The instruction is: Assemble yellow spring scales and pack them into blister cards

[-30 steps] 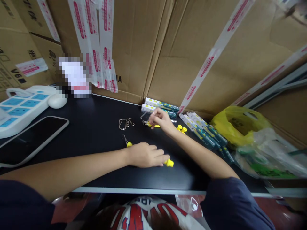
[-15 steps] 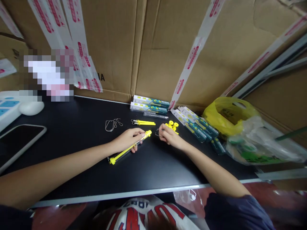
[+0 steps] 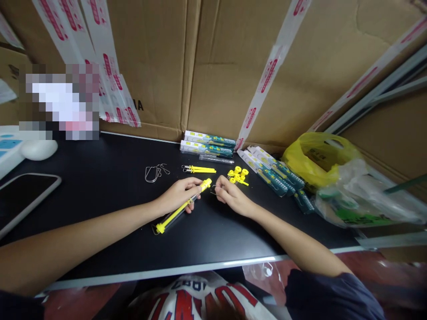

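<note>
My left hand [image 3: 178, 194] is closed around a long yellow tube-shaped tool [image 3: 173, 213] that lies slanted on the black table [image 3: 110, 200], its yellow tip pointing up and right. My right hand [image 3: 230, 195] is pinched on a small metal wire piece [image 3: 212, 190] right beside that tip. A second yellow tool [image 3: 199, 169] lies just behind my hands. Several small yellow caps [image 3: 238, 174] sit in a cluster behind my right hand. A bent wire clip [image 3: 155, 171] lies to the left of them.
Green and white packaged boxes [image 3: 208, 144] lie along the cardboard wall [image 3: 213, 66], with more packs [image 3: 271, 173] to the right. A yellow plastic bag [image 3: 316, 158] and clear bags [image 3: 363, 200] fill the right side. A tablet [image 3: 23, 195], a white mouse [image 3: 38, 149] and a power strip [image 3: 8, 149] sit at the left.
My left hand picked up the long yellow tool and moved toward the middle. My right hand came back from the yellow tool at the rear and now pinches a wire piece by the tool's tip.
</note>
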{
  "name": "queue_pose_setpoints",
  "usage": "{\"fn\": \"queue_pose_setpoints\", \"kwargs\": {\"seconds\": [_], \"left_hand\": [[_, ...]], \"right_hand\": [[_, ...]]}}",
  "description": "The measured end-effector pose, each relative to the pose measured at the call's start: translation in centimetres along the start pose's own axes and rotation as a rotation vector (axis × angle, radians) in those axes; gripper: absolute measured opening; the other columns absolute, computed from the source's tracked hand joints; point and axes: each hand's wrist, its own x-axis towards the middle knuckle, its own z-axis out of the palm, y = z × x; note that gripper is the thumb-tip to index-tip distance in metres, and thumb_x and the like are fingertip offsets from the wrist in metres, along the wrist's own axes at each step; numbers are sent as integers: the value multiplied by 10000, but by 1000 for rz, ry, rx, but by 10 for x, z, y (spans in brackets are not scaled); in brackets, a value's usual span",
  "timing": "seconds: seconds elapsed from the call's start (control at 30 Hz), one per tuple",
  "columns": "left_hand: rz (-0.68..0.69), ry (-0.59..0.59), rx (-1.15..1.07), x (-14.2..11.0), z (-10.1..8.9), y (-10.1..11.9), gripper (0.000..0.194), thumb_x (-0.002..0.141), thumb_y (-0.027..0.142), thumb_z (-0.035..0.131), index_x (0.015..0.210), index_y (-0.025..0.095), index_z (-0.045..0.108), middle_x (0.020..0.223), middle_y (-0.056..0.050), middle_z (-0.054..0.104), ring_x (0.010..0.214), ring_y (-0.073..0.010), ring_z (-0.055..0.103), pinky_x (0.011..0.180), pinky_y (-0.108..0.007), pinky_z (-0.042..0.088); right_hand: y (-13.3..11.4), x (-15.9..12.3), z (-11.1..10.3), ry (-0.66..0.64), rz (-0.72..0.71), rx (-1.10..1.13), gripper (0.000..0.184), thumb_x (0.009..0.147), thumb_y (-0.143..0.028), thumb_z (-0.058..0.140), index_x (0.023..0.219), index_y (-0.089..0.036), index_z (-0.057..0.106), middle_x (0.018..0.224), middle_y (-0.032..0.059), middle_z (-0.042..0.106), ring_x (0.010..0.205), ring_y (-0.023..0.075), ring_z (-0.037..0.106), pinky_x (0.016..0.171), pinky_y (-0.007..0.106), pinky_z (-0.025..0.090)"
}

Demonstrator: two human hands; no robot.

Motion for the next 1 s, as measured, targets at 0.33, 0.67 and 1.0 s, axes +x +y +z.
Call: {"fn": "queue_pose_setpoints", "kwargs": {"seconds": [0.33, 0.67, 1.0], "left_hand": [[6, -42, 11, -2, 4, -1, 394, 848, 423, 571, 1141, 163, 528, 753, 26, 557, 411, -56, 549, 381, -194, 493], [6, -68, 26, 0, 2, -1, 290, 882, 353, 489, 1103, 170, 525, 770, 13, 565, 408, -73, 556, 375, -214, 501], [8, -85, 35, 0, 1, 0, 294, 879, 360, 494, 1098, 164, 512, 770, -9, 623, 392, -76, 546, 369, -213, 498]], "right_hand": [[-6, -5, 8, 61, -88, -294, 120, 948, -264, 380, 837, -219, 380, 637, -54, 429, 533, 105, 409, 543, 229, 324], [8, -3, 10, 237, -156, -364, 128, 932, -297, 479, 901, -188, 537, 687, -8, 576, 564, 105, 503, 557, 214, 383], [13, -2, 10, 288, -190, -483, 126, 932, -289, 490, 948, -187, 562, 660, -4, 616, 523, 109, 542, 521, 211, 403]]}}
